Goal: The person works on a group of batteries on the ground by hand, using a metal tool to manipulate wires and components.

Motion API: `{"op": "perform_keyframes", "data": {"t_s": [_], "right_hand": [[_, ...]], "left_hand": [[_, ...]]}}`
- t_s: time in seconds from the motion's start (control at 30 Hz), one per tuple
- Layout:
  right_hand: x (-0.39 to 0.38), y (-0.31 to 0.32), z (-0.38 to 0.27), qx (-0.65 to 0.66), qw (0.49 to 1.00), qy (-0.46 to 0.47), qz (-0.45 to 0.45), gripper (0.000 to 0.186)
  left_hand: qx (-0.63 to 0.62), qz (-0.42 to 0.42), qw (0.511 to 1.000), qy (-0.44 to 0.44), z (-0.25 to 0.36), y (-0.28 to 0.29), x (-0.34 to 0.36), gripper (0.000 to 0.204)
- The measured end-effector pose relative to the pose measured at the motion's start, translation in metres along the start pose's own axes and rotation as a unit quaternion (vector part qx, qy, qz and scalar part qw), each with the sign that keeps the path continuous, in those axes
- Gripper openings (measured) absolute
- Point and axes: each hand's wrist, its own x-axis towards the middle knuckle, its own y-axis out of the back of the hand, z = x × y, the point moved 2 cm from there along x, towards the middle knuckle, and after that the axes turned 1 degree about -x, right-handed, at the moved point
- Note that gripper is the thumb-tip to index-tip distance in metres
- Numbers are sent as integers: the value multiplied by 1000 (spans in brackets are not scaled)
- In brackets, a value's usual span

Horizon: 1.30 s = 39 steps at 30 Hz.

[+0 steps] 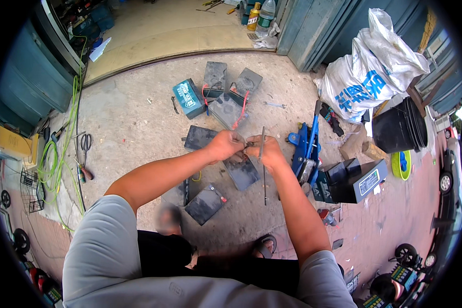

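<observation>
My left hand (226, 146) and my right hand (266, 152) meet over a dark battery (243, 173), fingers closed close together. A small dark piece (250, 145) shows between the fingertips, too small to name. A long thin metal rod (265, 187) runs through my right hand, its ends sticking out toward and away from me. Left of the hands lies another dark battery (199, 137). Nearer me is a battery with a red terminal (206, 204). Beyond my hands, several batteries stand grouped, one with a teal side (189, 98), some joined by red wires (244, 106).
To the right are a blue floor jack (306, 149), an open battery case (362, 182), a black bucket (399, 126) and a white sack (369, 72). A wrench (275, 104) lies beyond my right hand. Scissors (85, 143) and a green cable (51, 172) lie at left.
</observation>
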Motion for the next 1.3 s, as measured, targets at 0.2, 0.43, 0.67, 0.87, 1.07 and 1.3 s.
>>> {"op": "perform_keyframes", "data": {"t_s": [0.2, 0.43, 0.67, 0.87, 1.07, 1.3], "right_hand": [[-1, -2, 2, -17, 999, 10, 31, 43], [8, 2, 17, -42, 997, 46, 41, 42], [5, 2, 14, -85, 993, 70, 29, 37], [-2, 8, -8, -146, 987, 62, 17, 33], [-6, 7, -15, -40, 999, 20, -21, 29], [-4, 2, -6, -16, 999, 35, 6, 26]], "left_hand": [[-3, 5, 1000, -8, -3, 0, -1, 19], [63, 34, 996, -47, -5, -4, 0, 18], [15, 24, 999, -46, -9, 0, -1, 20], [-81, -11, 997, 10, -2, 0, -7, 21], [-90, -20, 996, 3, -6, 5, -8, 20], [-66, 16, 997, -28, -3, 3, -12, 17]]}}
